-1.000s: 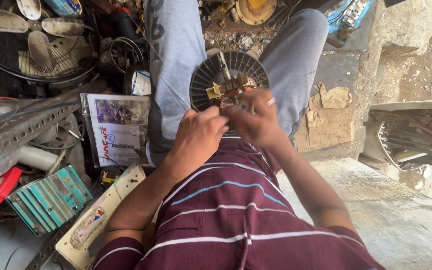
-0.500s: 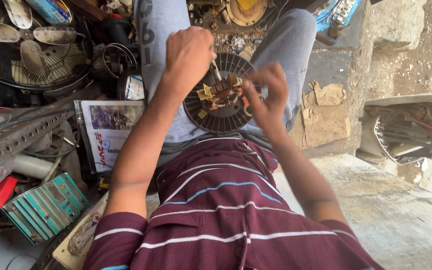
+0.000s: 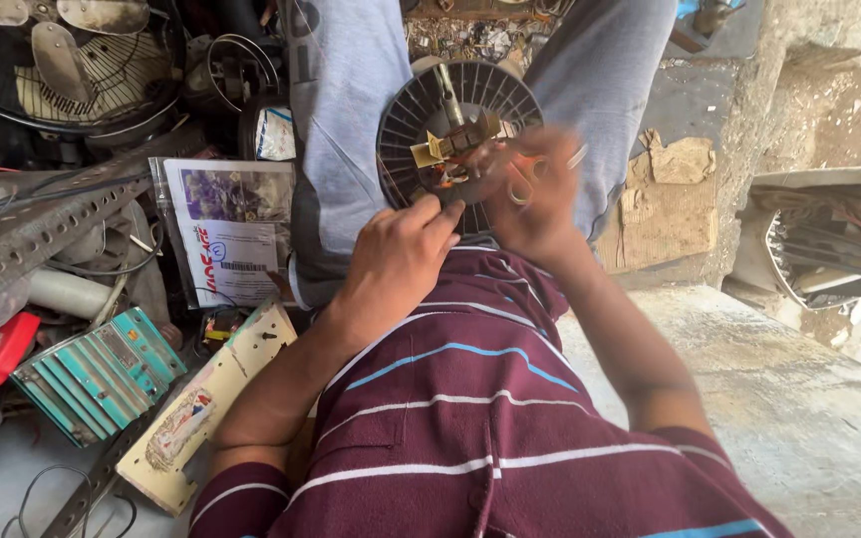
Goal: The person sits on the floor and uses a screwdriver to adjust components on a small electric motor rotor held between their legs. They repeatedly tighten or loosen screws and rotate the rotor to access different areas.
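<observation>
I see the fan motor (image 3: 455, 139) resting on my lap, upper centre of the frame, its dark ribbed disc facing me with a shaft sticking up toward the top edge. My left hand (image 3: 396, 261) sits just below it, fingers curled together, thumb and forefinger tips pinched at the disc's lower rim near the brass-coloured fitting (image 3: 440, 149). My right hand (image 3: 530, 194) is at the disc's right side, blurred — I cannot tell whether its fingers are clamped on anything, though something orange shows near them. To do this well, I judge the left should steady the disc against the thighs while the right works small and slow; the wires (image 3: 448, 177) at the centre look thin — easy to tear.
</observation>
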